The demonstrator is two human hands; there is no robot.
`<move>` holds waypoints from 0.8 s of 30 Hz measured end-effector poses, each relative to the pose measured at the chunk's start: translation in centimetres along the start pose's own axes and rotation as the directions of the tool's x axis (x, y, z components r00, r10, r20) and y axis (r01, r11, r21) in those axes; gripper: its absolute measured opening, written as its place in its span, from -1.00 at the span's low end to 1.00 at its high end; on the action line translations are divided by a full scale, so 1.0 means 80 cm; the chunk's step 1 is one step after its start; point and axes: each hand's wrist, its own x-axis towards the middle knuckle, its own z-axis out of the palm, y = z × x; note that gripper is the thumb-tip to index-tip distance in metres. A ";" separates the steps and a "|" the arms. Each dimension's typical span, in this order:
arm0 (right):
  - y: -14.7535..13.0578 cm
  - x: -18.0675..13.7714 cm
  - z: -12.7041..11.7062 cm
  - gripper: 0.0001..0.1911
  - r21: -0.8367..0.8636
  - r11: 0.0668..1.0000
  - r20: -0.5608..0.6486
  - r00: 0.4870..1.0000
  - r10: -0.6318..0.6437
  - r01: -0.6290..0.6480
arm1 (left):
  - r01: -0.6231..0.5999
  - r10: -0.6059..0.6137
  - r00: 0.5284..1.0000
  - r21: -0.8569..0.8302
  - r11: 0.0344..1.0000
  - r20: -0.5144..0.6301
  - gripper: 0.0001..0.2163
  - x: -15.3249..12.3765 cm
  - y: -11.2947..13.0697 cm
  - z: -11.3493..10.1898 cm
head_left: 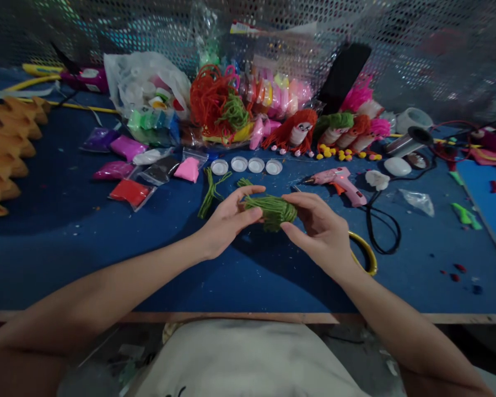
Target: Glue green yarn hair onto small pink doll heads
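While the blue table [240, 286] spread beneath everything, a brown, peaked tray [8, 149] lay at its left edge and a white plastic bag [126, 80] stood bulging toward the back. In the middle, the left hand [231, 218] and the right hand [324, 231] faced each other, holding a green yarn bundle [273, 212] between them, above the tabletop. The left fingers were partly closed, pinching its left end between thumb and fingertips; the right fingers were curved and slightly parted, thumb and forefinger gripping its right end. Beyond the right hand lay a pink glue gun [339, 182]. Loose green strands [209, 198] rested beyond the left hand, near four white caps [239, 164] in a row. Smallest were the yellow balls [326, 150] farther back.
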 end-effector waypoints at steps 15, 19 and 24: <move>-0.003 -0.001 0.005 -0.69 0.057 0.998 -0.008 1.000 0.014 -0.013 | 0.253 -0.243 0.967 -0.166 0.953 0.078 -0.62 -0.003 0.011 0.003; -0.003 0.000 0.002 -0.70 0.133 0.989 -0.044 0.997 0.065 -0.059 | 0.322 -0.298 0.944 -0.202 0.925 0.138 -0.62 -0.003 0.015 -0.002; -0.002 -0.001 -0.001 -0.69 0.160 0.985 -0.025 0.998 0.063 -0.059 | 0.143 -0.134 0.988 -0.131 0.981 0.078 -0.59 -0.001 0.006 -0.004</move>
